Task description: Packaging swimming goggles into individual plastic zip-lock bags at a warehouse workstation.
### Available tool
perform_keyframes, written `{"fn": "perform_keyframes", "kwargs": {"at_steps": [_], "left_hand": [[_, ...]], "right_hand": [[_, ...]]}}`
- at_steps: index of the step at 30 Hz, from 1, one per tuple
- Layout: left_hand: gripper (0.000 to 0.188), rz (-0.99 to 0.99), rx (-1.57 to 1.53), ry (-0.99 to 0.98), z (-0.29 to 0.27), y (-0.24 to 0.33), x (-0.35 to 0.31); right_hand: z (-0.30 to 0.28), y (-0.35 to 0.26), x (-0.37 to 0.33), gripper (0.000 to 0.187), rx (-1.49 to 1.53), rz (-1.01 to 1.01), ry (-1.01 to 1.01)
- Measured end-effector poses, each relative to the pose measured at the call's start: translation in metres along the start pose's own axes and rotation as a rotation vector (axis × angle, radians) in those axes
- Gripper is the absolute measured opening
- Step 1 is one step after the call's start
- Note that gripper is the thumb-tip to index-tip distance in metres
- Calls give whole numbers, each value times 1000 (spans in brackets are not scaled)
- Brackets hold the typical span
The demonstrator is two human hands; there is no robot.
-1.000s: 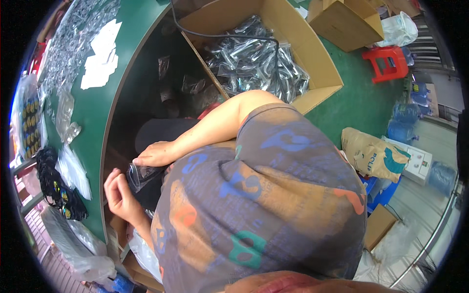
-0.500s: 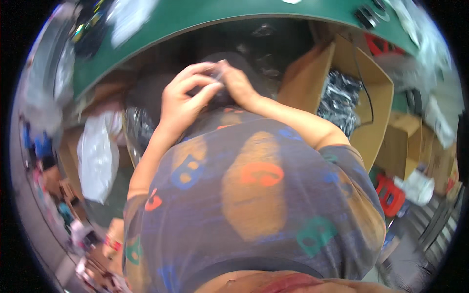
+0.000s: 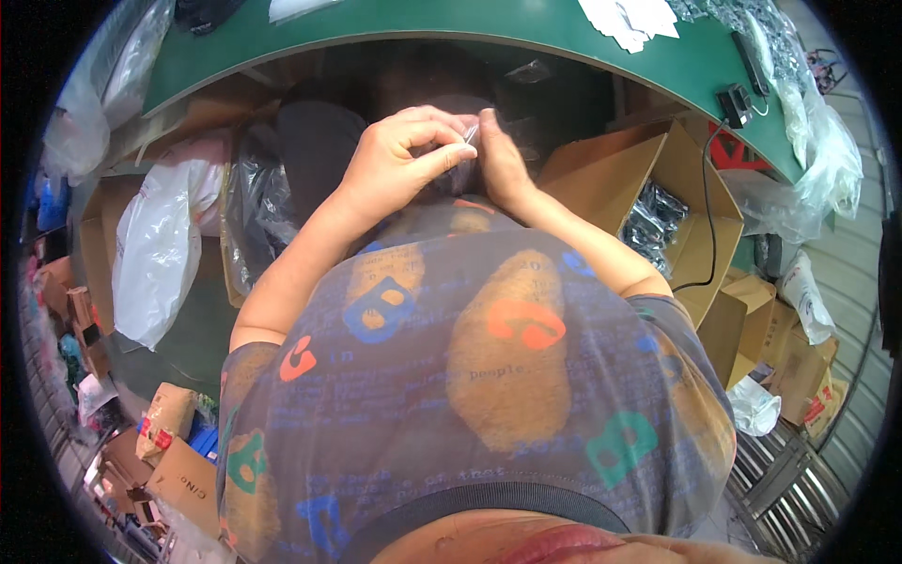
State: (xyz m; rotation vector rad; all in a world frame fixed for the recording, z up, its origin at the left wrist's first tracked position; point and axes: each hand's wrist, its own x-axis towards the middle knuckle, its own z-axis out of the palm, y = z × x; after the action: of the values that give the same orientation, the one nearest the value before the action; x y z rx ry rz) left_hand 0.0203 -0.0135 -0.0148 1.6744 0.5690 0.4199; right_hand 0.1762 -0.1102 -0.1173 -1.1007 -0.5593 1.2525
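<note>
Head view: beyond lettered shirt [image 3: 413,395], left fingers [image 3: 445,160] pinch clear plastic [image 3: 471,136], grip of right fingers [image 3: 488,122] unclear.

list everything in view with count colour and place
plastic piece: 1, clear, left fingertips
table: 1, green, top
papers: several, white, on table
boxy device: 1, black, table's right
cable: 1, black, over open box
open box: 1, brown, right of hands
packets: many, dark shiny, in open box
large bag: 1, white, left
other boxes: several, brown, right
plastic sheeting: uncountable, clear, right
shirt: 1, dark patterned, centre
left hand: 1, bare, upper centre
right hand: 1, bare, beside left
</note>
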Motion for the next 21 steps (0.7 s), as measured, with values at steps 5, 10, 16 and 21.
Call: {"fn": "perform_keyframes", "kwargs": {"at_steps": [5, 10, 16, 21], "left_hand": [[11, 248, 205, 6, -5, -2, 2], [9, 355, 286, -20, -9, -2, 6], [12, 330, 274, -41, -11, 1, 5], [9, 330, 303, -68, -17, 1, 3]], "right_hand": [[-21, -60, -6, 31, -411, -373, -148], [-22, -93, -12, 25, -741, -455, -227], [-16, -96, -10, 25, -743, -475, -301], [-13, -90, -8, 19, -711, -456, -228]]}}
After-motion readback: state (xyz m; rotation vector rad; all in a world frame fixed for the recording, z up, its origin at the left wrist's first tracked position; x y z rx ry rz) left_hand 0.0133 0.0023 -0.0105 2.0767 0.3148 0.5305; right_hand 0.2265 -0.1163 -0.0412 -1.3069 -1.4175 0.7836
